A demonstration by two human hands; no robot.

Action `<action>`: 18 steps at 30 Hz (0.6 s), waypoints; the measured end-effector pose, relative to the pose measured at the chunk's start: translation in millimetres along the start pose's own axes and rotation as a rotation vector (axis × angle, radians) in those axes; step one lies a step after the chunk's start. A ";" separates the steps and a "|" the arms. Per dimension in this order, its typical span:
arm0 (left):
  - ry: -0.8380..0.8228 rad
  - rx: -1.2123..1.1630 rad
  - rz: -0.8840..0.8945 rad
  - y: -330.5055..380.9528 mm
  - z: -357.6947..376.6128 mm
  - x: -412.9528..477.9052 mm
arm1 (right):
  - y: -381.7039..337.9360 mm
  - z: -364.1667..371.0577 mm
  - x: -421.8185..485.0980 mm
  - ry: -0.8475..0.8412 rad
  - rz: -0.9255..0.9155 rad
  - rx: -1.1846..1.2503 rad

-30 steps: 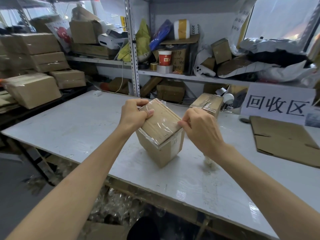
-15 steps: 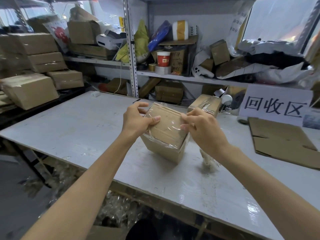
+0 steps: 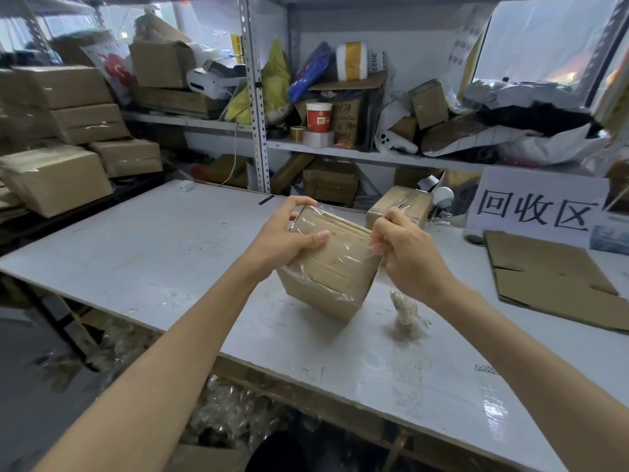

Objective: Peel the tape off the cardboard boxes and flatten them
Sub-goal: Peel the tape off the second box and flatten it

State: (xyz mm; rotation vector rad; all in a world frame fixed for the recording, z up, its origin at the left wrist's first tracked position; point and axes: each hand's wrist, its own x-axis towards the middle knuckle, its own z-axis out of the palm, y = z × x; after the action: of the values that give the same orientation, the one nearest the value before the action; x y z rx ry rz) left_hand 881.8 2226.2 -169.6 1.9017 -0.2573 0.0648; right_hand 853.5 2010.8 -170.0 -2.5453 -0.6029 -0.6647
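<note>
Storeroom setting: metal shelving (image 3: 255, 97) crammed with cartons and bags, white bench (image 3: 136, 253) in front. A printed sign (image 3: 537, 206) stands at the far right, with flattened cardboard (image 3: 551, 277) lying below it.

Change over the last second: the cardboard box (image 3: 337, 267) no longer sits square on the bench. It is tipped toward the person, far edge raised, taped face turned up to the camera. Whether its lower corner touches the bench I cannot tell; a shadow sits close beneath it. The right hand (image 3: 412, 257) has travelled from the near front edge up to the box's right top corner.

Reading: this looks like a hunt for a tape end rather than a peel under way. The clear tape (image 3: 347, 257) lies wrinkled but attached across the whole face, so this box is early in its turn — nothing slit, nothing flattened.

Hand pose:
- left hand (image 3: 282, 240) grips the box's left side, thumb flat across the top face, fingers hooked over the far edge;
- right hand is curled tight, thumb and fingertips closed on the film at the corner (a pinch, as best I can judge).

Also noted — a crumpled tape wad (image 3: 406, 315) lies on the bench just right of the box, and a second taped box (image 3: 398, 204) waits behind.
</note>
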 end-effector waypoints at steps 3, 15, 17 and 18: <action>0.020 -0.039 0.011 -2.5 0.8 -1.2 | 1.6 -1.5 -0.5 0.071 0.066 0.151; 0.152 -0.078 -0.013 -10.1 9.9 -4.0 | -12.3 12.6 -13.3 0.204 -0.013 0.003; 0.153 -0.080 -0.010 -9.5 10.0 -4.3 | -13.0 11.5 -12.0 0.233 0.048 0.046; 0.148 -0.076 -0.007 -9.4 9.8 -4.4 | -12.6 10.4 -11.1 0.244 0.084 0.080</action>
State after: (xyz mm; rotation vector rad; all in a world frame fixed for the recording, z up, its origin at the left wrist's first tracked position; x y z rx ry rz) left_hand 878.7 2220.7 -182.4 1.8125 -0.1508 0.1877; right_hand 841.9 2023.1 -180.4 -2.3549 -0.4273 -0.8852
